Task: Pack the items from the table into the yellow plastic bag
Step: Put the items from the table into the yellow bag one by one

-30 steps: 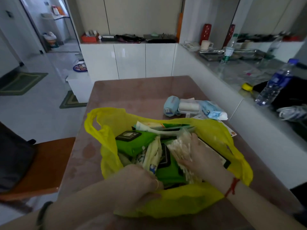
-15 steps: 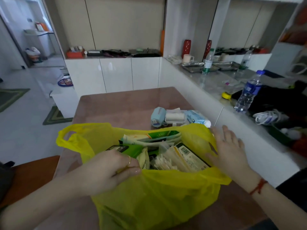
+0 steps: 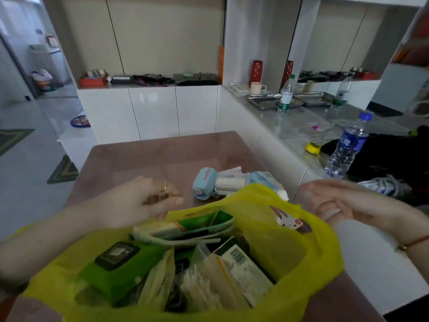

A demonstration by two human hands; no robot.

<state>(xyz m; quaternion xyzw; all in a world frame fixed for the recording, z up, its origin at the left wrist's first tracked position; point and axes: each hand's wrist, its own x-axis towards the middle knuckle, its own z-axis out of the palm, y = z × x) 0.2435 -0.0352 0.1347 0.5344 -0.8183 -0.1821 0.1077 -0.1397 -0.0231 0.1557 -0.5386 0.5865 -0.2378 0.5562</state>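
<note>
The yellow plastic bag (image 3: 301, 259) stands open on the brown table (image 3: 151, 159), close to me. It holds a green wipes pack (image 3: 120, 270), cotton swabs (image 3: 199, 289), a barcoded box (image 3: 241, 263) and a green and white pack (image 3: 204, 221). My left hand (image 3: 144, 201) is curled at the bag's far left rim, thumb pressed to fingers, and appears to pinch the plastic. My right hand (image 3: 336, 203) is blurred above the right rim, fingers apart and holding nothing. Behind the bag lie a light blue case (image 3: 204, 184), a white roll (image 3: 229, 182) and a blue tissue pack (image 3: 262, 178).
A white counter runs along the table's right side with a blue-capped water bottle (image 3: 346, 149), a yellow tape measure (image 3: 312, 147), black cloth and metal trays (image 3: 264, 101). White cabinets stand beyond the table's far end. Tiled floor with mats lies to the left.
My right hand came out of the bag after leaving the cotton swabs there, and now hovers at the right rim. My left hand shifted from the near rim to the far left rim.
</note>
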